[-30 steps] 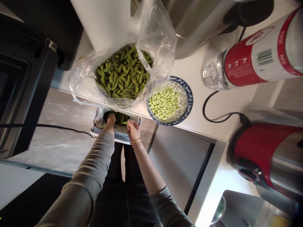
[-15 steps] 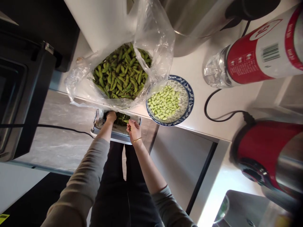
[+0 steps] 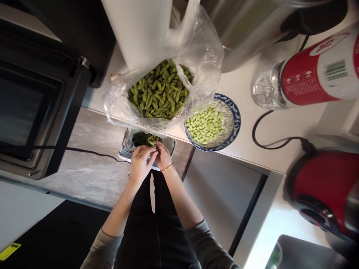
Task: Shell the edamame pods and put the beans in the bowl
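Note:
Over a bin [image 3: 169, 146] below the counter edge, my left hand [image 3: 141, 161] and my right hand [image 3: 163, 157] meet at the fingertips. Both pinch what looks like a green edamame pod, mostly covered by the fingers. Green pod shells [image 3: 147, 139] lie in the bin under them, beside dark liner. Up on the counter, a clear plastic bag [image 3: 202, 71] stands open, full of whole edamame pods [image 3: 158, 91]. Right of it, a blue-and-white bowl [image 3: 234, 117] holds shelled green beans [image 3: 204, 126]; the bag's edge reaches the bowl's rim.
A large bottle with a red label [image 3: 305, 84] lies toward the right, near a black cord [image 3: 263, 147] and a red appliance [image 3: 325, 186]. A steel pot [image 3: 238, 30] stands behind. At left is a black oven [image 3: 25, 108]; another cord [image 3: 89, 153] crosses below.
My left hand has come up out of the bin and joined my right hand at the fingertips. The whole view has shifted, so the counter things appear farther right.

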{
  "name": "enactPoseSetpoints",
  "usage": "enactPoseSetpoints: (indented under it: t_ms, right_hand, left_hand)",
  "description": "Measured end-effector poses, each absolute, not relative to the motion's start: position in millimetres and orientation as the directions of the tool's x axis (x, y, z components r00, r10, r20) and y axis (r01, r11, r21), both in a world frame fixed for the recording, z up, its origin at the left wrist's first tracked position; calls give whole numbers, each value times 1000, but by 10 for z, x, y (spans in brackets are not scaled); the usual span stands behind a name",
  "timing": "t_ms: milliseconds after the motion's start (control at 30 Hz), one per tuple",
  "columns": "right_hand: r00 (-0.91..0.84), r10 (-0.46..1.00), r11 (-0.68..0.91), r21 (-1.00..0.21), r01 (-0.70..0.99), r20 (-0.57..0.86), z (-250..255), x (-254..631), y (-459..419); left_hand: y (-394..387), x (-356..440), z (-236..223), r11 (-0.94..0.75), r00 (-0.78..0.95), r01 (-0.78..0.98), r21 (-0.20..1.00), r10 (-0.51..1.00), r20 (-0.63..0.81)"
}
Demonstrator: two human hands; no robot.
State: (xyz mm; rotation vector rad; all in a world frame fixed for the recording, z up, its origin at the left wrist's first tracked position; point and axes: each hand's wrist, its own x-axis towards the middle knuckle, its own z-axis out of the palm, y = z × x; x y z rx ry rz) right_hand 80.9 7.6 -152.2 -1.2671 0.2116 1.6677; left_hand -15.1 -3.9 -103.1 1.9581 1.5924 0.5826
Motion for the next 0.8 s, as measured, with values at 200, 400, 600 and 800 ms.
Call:
enactPoseSetpoints:
  t_ms: [200, 400, 600, 800]
  right_hand:
    - [35, 723, -511, -569, -644, -690, -1435, 873, 8]
    - [30, 722, -547, -597, -587, -691, -1447, 872, -41]
    - [-25, 722, -585, -591, -556, -692, -1389, 884, -66]
    - [-95, 633, -639, -449, -625, -769, -1340, 820, -100]
  left_hand:
    - [134, -315, -1042, -137, 208, 785, 604, 977, -50]
    - [55, -349, -1113, -135, 210, 738, 661, 977, -36]
    - [17, -373, -1101, -197, 274, 826, 528, 959, -70]
    - [1, -365, -1066, -300, 359, 807, 508, 933, -20]
